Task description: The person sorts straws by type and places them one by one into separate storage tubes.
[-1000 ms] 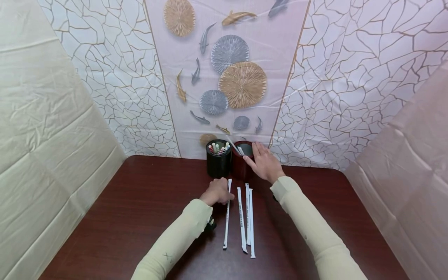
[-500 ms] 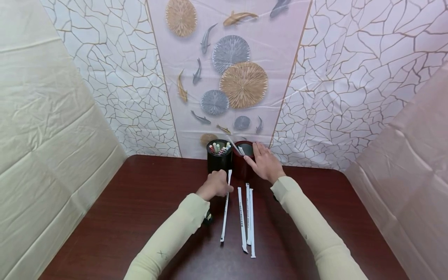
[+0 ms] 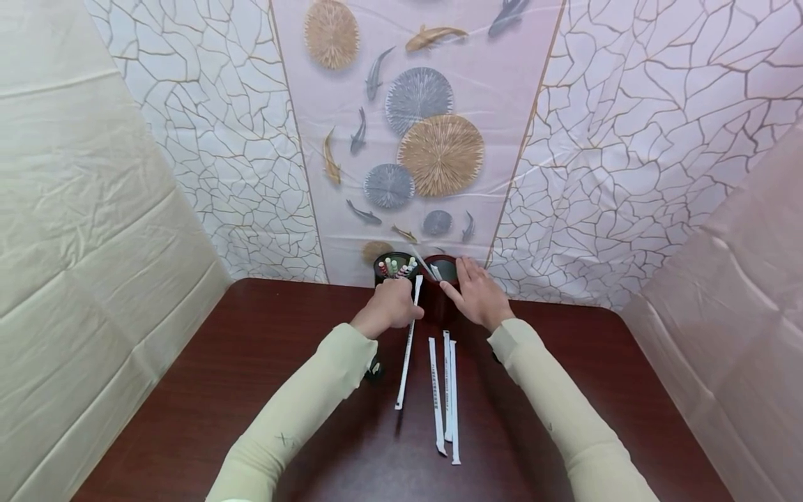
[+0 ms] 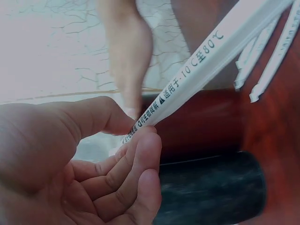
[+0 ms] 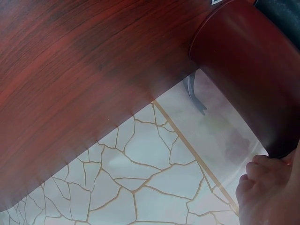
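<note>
My left hand (image 3: pixel 392 305) pinches a white paper-wrapped straw (image 3: pixel 406 362) between thumb and fingers. Its lower end hangs over the table and its upper end reaches the gap between two cups. Printed lettering runs along the wrapper in the left wrist view. My right hand (image 3: pixel 479 296) holds the dark red cup (image 5: pixel 248 61) at its rim, thumb across the near side and fingers on the right. White wrapped straws (image 3: pixel 436 272) lean inside this cup. Against it stands a black cup (image 4: pixel 211 187), partly behind my left hand, with several coloured and striped sticks (image 3: pixel 394 266) in it.
Three wrapped straws lie lengthwise on the dark wooden table (image 3: pixel 263 390): one on the left (image 3: pixel 436 397) and two close together, the rightmost straw (image 3: pixel 455 418) nearest the front. A patterned cloth (image 3: pixel 539 244) hangs directly behind the cups.
My left hand has lifted the straw and carried it away from me, up toward the cup rims. The right hand has stayed on the dark red cup.
</note>
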`<state>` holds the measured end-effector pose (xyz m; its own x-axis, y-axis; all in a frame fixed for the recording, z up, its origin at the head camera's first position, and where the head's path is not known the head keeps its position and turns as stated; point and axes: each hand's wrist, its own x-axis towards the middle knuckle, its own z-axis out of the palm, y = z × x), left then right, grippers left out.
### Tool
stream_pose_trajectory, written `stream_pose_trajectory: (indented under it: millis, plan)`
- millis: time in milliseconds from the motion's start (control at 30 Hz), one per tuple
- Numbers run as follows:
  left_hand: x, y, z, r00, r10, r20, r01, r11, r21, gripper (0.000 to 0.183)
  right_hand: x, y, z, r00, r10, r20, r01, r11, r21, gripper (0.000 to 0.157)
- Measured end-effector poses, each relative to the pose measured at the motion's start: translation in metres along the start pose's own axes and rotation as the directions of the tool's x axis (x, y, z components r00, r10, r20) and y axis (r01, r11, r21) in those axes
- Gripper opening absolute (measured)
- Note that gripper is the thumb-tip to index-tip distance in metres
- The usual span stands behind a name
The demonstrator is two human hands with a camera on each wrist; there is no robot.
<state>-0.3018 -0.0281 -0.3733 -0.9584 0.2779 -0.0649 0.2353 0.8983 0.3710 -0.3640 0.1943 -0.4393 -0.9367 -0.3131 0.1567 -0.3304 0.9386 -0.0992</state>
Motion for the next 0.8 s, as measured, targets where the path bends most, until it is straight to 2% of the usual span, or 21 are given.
stream_pose_trajectory:
  millis: [167, 433, 633, 733, 800]
  plan:
    - [0.002, 0.009, -0.023, 0.999, 0.034, -0.024, -0.033, 0.998, 0.056, 0.031, -0.001, 0.000, -0.001, 1.000, -0.002, -0.004, 0.002, 1.000, 0.008, 0.088]
    - [0.000, 0.019, -0.054, 0.991, 0.082, -0.106, -0.078, 0.996, 0.040, 0.044, -0.001, 0.002, 0.002, 1.000, -0.006, -0.005, 0.006, 1.000, 0.002, 0.088]
    - [0.000, 0.028, -0.073, 0.972, 0.123, -0.202, -0.118, 0.992, 0.034, 0.036, -0.001, 0.002, 0.002, 1.000, -0.013, -0.022, 0.013, 1.000, 0.012, 0.088]
    - [-0.001, 0.033, -0.082, 0.953, 0.150, -0.262, -0.144, 0.989, 0.045, 0.041, -0.001, 0.002, 0.002, 0.999, -0.021, -0.039, 0.022, 1.000, 0.018, 0.087]
    - [-0.002, 0.036, -0.087, 0.933, 0.169, -0.317, -0.161, 0.986, 0.051, 0.043, 0.000, 0.002, 0.002, 0.999, -0.025, -0.046, 0.026, 1.000, 0.017, 0.087]
